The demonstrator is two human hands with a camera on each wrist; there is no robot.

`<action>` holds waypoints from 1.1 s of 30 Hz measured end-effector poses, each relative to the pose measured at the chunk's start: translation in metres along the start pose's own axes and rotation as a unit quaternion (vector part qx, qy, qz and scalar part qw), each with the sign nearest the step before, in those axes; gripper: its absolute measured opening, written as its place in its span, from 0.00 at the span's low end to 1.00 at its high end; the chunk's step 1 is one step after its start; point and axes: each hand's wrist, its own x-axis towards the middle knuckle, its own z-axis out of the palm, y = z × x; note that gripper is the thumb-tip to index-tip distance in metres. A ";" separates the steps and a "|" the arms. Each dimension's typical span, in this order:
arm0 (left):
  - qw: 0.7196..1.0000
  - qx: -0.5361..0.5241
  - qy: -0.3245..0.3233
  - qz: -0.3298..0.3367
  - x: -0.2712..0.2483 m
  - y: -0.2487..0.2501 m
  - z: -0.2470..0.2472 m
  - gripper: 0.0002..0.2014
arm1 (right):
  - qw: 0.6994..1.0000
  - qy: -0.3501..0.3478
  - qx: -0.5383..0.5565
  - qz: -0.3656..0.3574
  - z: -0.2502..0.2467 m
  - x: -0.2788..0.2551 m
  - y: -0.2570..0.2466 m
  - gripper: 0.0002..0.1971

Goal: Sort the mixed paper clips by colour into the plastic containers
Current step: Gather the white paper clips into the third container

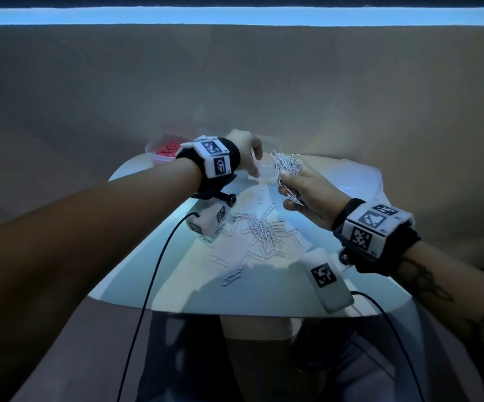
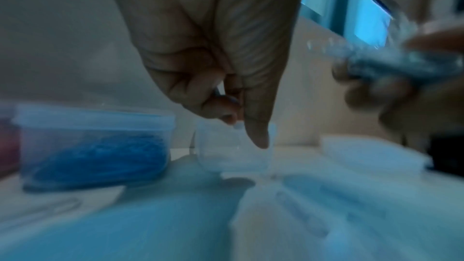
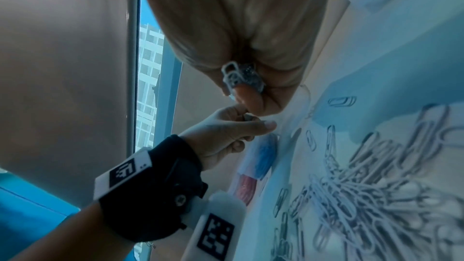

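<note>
My right hand (image 1: 291, 185) is raised over the table's far side and grips a thick bunch of white paper clips (image 1: 287, 166); the right wrist view shows that bunch (image 3: 241, 78) poking out between my fingers. My left hand (image 1: 251, 161) reaches down to an empty clear container (image 2: 226, 158) at the back. Its fingers are curled at the rim and the thumb (image 2: 258, 136) lies against the near wall, though this view is blurred. A loose pile of white clips (image 1: 264, 230) lies mid-table. Left of the clear container stand a container of blue clips (image 2: 92, 146) and one of red clips (image 1: 165, 149).
The small white table (image 1: 177, 285) has a rounded front edge close to my legs. Clear lids (image 1: 356, 175) lie at the back right. Single white clips (image 1: 230, 278) are scattered toward the front. Black cables hang from both wrist cameras across the table edge.
</note>
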 end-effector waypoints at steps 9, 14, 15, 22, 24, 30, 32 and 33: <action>0.997 0.060 0.008 0.058 0.003 0.007 0.004 0.10 | 0.999 0.034 0.040 0.004 0.001 -0.008 -0.008 0.09; 0.991 0.081 0.057 0.093 -0.012 0.006 -0.001 0.06 | 0.995 0.057 0.079 -0.006 -0.005 -0.006 -0.024 0.09; 0.989 0.080 0.077 0.101 -0.019 0.006 -0.003 0.05 | 0.994 0.060 0.086 -0.010 -0.006 -0.005 -0.028 0.09; 0.968 0.038 0.166 0.186 -0.089 -0.014 -0.015 0.05 | 0.998 0.029 0.038 -0.034 0.008 -0.003 -0.060 0.08; 0.964 0.056 0.173 0.195 -0.104 -0.023 -0.018 0.04 | 0.999 -0.014 -0.037 -0.002 0.014 -0.006 -0.065 0.08; 0.953 0.040 0.178 0.242 -0.120 -0.036 -0.019 0.08 | 0.947 -0.135 -0.257 0.140 0.032 -0.005 -0.073 0.11; 0.958 0.026 0.149 0.245 -0.121 -0.033 -0.013 0.07 | 0.909 -0.150 -0.346 0.180 0.039 0.010 -0.072 0.14; 0.961 0.015 0.140 0.237 -0.121 -0.032 -0.009 0.06 | 0.888 -0.141 -0.398 0.184 0.043 0.019 -0.072 0.14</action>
